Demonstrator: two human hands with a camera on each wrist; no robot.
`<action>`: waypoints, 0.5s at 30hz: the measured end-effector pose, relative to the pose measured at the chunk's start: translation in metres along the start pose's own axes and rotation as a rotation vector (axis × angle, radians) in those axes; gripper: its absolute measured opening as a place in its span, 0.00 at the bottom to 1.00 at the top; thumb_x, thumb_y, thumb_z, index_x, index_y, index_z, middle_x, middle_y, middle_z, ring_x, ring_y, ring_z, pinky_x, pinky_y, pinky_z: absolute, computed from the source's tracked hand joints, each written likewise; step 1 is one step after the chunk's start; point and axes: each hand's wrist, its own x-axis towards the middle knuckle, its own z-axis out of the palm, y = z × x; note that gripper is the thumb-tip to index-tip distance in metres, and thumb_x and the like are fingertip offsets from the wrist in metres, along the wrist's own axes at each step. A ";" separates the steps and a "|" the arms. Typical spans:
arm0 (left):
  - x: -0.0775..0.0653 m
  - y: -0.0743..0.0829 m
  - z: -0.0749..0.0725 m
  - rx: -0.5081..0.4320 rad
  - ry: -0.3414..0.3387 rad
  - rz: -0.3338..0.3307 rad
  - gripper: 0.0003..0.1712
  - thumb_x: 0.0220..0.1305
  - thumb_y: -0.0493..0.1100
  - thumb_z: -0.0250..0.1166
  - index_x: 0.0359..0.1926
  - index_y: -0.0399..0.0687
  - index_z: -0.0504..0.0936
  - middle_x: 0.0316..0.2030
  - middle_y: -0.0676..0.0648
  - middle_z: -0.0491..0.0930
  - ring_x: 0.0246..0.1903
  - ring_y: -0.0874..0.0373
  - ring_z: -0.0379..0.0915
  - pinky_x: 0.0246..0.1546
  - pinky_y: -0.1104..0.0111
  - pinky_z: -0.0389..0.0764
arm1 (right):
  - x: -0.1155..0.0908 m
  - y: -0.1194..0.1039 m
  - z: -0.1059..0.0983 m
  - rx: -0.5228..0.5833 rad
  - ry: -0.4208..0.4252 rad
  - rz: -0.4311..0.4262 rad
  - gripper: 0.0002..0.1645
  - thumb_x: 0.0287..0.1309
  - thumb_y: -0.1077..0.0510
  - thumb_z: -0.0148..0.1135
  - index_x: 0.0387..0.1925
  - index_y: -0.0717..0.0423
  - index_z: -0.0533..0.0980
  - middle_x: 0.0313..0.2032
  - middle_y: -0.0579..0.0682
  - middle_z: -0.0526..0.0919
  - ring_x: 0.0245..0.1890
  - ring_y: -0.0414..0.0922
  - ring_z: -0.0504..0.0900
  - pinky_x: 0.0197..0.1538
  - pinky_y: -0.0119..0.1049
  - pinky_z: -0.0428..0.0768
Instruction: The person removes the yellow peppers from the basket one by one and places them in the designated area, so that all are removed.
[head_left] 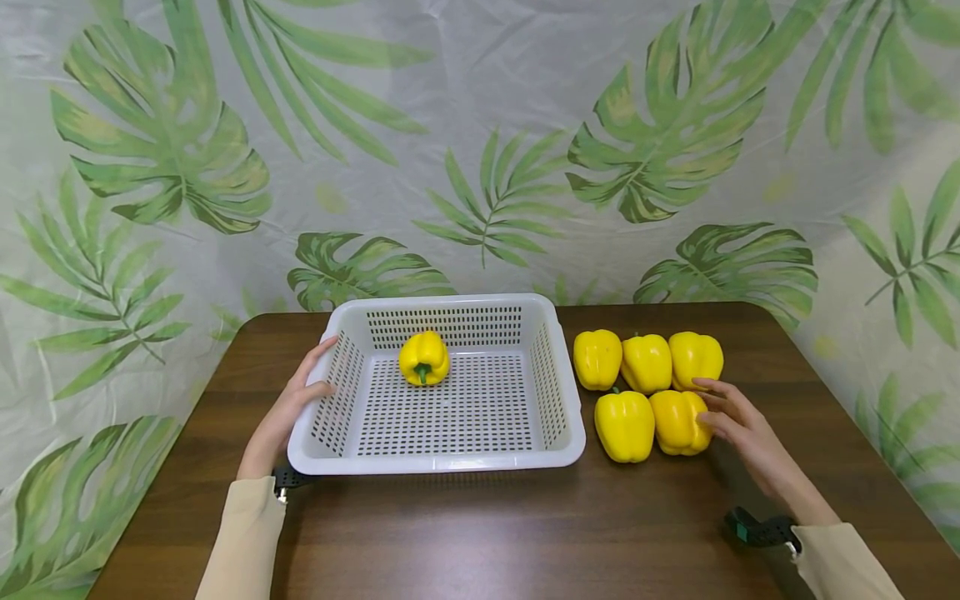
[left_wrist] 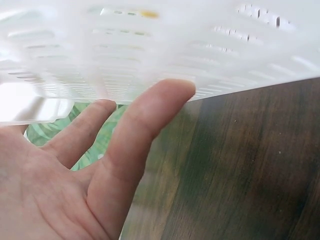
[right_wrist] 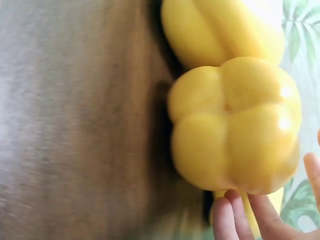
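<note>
A white perforated plastic basket stands on the table, with one yellow bell pepper inside toward its back. My left hand is at the basket's left side, fingertips and thumb at the rim and slotted wall. In the left wrist view the thumb lies against the white slotted plastic, and part of the hand is hidden behind the rim. To the right, my right hand is beside the front-right bell pepper. Its extended fingers come right to that pepper's edge, spread apart.
Several more yellow bell peppers stand in two rows right of the basket, close together. The dark wooden table runs back to a leaf-printed cloth. Black straps are on both wrists.
</note>
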 end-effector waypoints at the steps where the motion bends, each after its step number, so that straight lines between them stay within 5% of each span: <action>1: 0.000 0.000 0.000 0.002 0.000 0.001 0.42 0.64 0.28 0.45 0.75 0.58 0.43 0.71 0.37 0.39 0.61 0.31 0.50 0.44 0.47 0.71 | 0.001 -0.002 -0.001 0.013 0.009 -0.009 0.27 0.71 0.60 0.47 0.68 0.55 0.58 0.59 0.45 0.68 0.53 0.27 0.67 0.47 0.22 0.71; 5: -0.001 0.000 0.000 0.005 0.003 -0.004 0.42 0.64 0.28 0.45 0.75 0.58 0.43 0.71 0.36 0.39 0.61 0.31 0.51 0.44 0.46 0.71 | 0.006 -0.011 -0.004 0.073 0.043 -0.054 0.24 0.70 0.63 0.47 0.66 0.57 0.62 0.55 0.39 0.74 0.52 0.30 0.72 0.48 0.21 0.70; 15: -0.002 0.002 0.001 0.019 0.009 -0.017 0.41 0.65 0.30 0.44 0.75 0.59 0.43 0.71 0.37 0.40 0.61 0.31 0.52 0.45 0.47 0.72 | 0.022 -0.036 -0.003 0.124 0.046 -0.132 0.23 0.69 0.65 0.47 0.65 0.61 0.63 0.55 0.43 0.75 0.51 0.34 0.76 0.49 0.22 0.71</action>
